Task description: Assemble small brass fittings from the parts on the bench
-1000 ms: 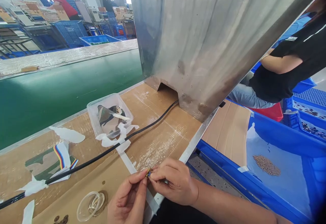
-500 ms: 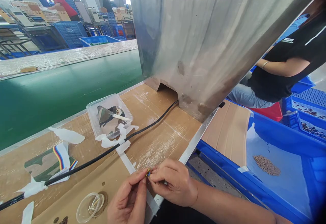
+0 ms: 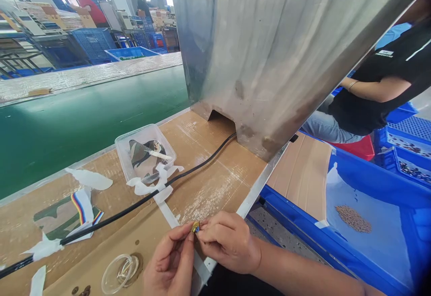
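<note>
Near the bench's front edge, a tiny gold-yellow piece with a blue face (image 3: pixel 195 227) sits between my fingertips; its exact kind is too small to tell. My left hand (image 3: pixel 170 260) pinches it between thumb and index finger, the other fingers curled in. From the right, my right hand (image 3: pixel 229 244) closes on the same piece, fingers bent together, its grip partly hidden. Left of my hands, a small round clear dish (image 3: pixel 116 274) tilts on the cardboard-covered bench (image 3: pixel 212 192). Small brown discs (image 3: pixel 86 289) lie near it.
A black cable (image 3: pixel 205 161), taped down, crosses the bench into a notch in a tall metal panel (image 3: pixel 262 62). A clear tub (image 3: pixel 168 145) holds camouflage cloth. Right stands a blue bin (image 3: pixel 380 179) with a brown pile (image 3: pixel 353 218). Beyond the panel sits a person in black (image 3: pixel 384 80).
More of the gold and blue piece now shows between my fingertips, its face turned more towards me. Both hands stay in nearly the same place.
</note>
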A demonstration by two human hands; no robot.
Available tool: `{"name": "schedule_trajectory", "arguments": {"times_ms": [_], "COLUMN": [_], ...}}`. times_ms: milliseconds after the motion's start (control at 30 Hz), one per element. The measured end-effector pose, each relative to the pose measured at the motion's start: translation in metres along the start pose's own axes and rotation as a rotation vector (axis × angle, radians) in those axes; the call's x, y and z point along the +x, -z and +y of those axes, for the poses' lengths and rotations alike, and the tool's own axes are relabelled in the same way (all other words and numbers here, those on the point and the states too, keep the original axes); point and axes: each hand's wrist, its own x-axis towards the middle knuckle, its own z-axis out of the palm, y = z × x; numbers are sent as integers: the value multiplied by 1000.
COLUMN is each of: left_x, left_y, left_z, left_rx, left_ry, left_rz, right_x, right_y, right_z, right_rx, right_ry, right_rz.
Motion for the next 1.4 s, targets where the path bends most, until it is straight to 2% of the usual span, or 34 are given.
{"name": "schedule_trajectory", "arguments": {"times_ms": [233, 567, 733, 1400], "left_x": [0, 1, 1, 2], "left_y": [-1, 4, 2, 2], "left_z": [1, -5, -4, -5], "left_rx": [0, -64, -84, -110], "left_ry": [-10, 74, 104, 119], "left_rz": [3, 42, 20, 51], "right_x": [2, 6, 5, 8], "right_y": [1, 8, 8, 10], "right_z": [-1, -2, -2, -3], "right_rx": [6, 102, 109, 104], "right_ry": [-11, -16, -25, -23], "right_rz": [14, -25, -15, -2]}}
